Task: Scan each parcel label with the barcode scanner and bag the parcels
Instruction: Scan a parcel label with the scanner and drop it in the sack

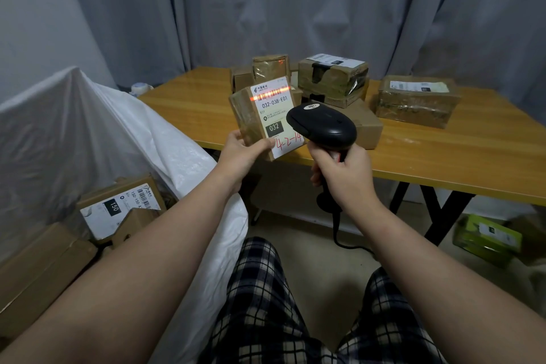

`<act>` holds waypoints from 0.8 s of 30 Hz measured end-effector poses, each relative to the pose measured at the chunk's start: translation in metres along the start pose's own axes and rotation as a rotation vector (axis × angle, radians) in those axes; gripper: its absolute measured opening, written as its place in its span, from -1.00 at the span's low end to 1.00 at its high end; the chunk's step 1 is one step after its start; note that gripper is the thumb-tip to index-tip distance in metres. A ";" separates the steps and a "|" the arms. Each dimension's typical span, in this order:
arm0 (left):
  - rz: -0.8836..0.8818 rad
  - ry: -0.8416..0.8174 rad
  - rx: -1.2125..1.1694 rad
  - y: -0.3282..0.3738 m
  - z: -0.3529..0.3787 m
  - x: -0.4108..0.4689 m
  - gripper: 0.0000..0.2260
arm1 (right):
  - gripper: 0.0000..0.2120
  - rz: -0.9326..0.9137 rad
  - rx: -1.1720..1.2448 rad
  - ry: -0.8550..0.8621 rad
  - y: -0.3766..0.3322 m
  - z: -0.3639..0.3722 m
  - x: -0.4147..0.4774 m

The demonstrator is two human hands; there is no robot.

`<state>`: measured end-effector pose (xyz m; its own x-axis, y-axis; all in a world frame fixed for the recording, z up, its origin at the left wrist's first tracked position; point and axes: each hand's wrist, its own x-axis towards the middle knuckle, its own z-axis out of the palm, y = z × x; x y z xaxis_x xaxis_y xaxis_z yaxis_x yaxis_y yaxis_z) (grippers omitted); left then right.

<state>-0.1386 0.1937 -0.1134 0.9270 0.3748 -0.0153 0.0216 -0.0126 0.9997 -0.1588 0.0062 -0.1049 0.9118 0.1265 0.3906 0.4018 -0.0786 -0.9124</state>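
Head: taped parcel (244, 117), red-striped label (277, 111)

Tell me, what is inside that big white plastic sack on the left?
Brown cardboard parcels, stacked loosely; one shows a white label marked 150. The white plastic sack's wall and a forearm cover the rest.

Stacked boxes (333, 80) block the table (461, 165) at twelve o'clock; its near strip at two o'clock lies bare. The white sack (97, 127) walls off nine o'clock.
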 end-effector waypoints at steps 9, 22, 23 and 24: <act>-0.011 0.008 0.011 -0.002 -0.002 0.002 -0.40 | -0.90 0.006 0.009 0.003 0.000 -0.001 -0.002; -0.024 0.007 -0.006 -0.004 -0.001 -0.001 -0.48 | -0.97 -0.008 0.021 -0.008 0.002 0.000 -0.004; -0.018 0.010 -0.002 -0.003 -0.001 -0.003 -0.48 | -0.96 -0.012 0.024 -0.009 0.002 0.000 -0.004; -0.009 0.014 -0.001 -0.002 -0.001 -0.006 -0.47 | -0.96 -0.016 0.027 -0.010 0.002 0.000 -0.004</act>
<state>-0.1451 0.1924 -0.1153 0.9215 0.3876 -0.0237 0.0293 -0.0086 0.9995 -0.1617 0.0058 -0.1082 0.9043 0.1377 0.4040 0.4137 -0.0501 -0.9090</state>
